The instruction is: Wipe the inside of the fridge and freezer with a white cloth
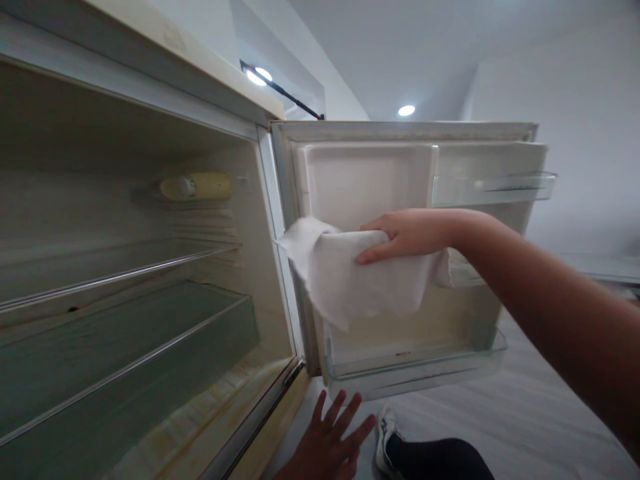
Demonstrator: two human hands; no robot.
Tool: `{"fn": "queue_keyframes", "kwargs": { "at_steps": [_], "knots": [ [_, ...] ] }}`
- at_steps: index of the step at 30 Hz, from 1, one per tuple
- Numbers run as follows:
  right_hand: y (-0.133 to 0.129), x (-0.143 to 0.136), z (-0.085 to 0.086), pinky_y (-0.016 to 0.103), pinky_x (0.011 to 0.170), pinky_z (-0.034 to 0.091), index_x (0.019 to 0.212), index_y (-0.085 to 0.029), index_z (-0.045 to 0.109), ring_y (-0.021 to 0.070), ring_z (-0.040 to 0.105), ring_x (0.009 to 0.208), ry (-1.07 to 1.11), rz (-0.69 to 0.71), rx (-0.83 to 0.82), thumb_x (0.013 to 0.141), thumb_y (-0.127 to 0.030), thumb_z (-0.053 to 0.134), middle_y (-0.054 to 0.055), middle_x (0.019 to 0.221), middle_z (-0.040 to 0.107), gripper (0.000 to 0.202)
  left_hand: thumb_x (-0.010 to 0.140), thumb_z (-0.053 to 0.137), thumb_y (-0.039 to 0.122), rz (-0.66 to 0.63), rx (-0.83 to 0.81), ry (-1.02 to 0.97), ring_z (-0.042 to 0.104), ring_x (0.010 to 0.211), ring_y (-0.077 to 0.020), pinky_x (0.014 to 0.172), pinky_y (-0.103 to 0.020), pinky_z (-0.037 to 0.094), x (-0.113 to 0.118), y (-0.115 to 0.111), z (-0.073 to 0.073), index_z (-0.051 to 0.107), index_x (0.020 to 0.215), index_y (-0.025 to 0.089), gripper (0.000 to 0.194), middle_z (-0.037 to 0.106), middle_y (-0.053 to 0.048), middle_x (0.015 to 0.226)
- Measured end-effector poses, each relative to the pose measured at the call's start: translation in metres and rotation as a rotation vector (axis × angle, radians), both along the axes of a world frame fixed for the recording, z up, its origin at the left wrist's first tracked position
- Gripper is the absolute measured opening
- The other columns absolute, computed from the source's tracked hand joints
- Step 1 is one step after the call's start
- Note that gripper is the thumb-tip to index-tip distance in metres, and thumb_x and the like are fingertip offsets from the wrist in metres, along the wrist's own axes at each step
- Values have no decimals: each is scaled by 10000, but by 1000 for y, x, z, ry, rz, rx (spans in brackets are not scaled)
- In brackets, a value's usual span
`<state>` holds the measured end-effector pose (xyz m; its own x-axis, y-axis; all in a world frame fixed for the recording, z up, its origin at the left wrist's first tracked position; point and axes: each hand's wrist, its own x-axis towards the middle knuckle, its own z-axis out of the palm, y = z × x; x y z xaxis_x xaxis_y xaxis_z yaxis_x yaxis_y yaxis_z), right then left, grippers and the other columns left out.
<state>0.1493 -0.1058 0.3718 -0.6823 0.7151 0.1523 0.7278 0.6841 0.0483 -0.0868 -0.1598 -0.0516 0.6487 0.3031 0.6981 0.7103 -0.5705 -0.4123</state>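
Observation:
My right hand (400, 233) grips a white cloth (350, 277), which hangs in front of the inner side of the open refrigerator door (365, 173). The thumb and fingers pinch the cloth's upper edge, and its left corner reaches toward the hinge side. My left hand (333, 437) is low at the bottom centre, fingers spread and holding nothing, just below the door's bottom shelf (415, 370).
The refrigerator interior on the left has a glass shelf (120, 275), a clear drawer (200, 353) and a yellowish lamp cover (197, 187). A clear door shelf (495, 189) juts out at upper right. A shoe (387, 437) stands on the floor (540, 413).

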Motion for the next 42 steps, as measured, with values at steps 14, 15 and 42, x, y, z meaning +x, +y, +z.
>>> {"fn": "queue_keyframes", "kwargs": {
  "at_steps": [14,15,42],
  "knots": [
    [-6,-1,-13,348,794,494,1065,-218,772,304,716,957,-42,-202,257,792,-657,693,118,1006,776,523,881,696,362,-37,-54,-12,158,1599,-302,1296,-582,29,2,-5,8,431,1551,343,721,201,-30,1726],
    [-6,-6,-16,351,801,494,1065,-220,766,310,713,969,-20,-218,291,804,-639,686,123,1012,774,500,882,695,364,-34,-61,-2,161,1599,-299,1297,-582,29,2,-5,7,427,1552,351,721,213,-26,1723],
    [29,40,-75,352,862,449,1116,-157,564,242,548,982,74,-131,931,1003,-161,429,135,1081,623,176,844,750,368,-134,-63,-23,147,1603,-300,1304,-572,14,9,0,8,528,1491,325,685,219,-37,1720]
  ]
}}
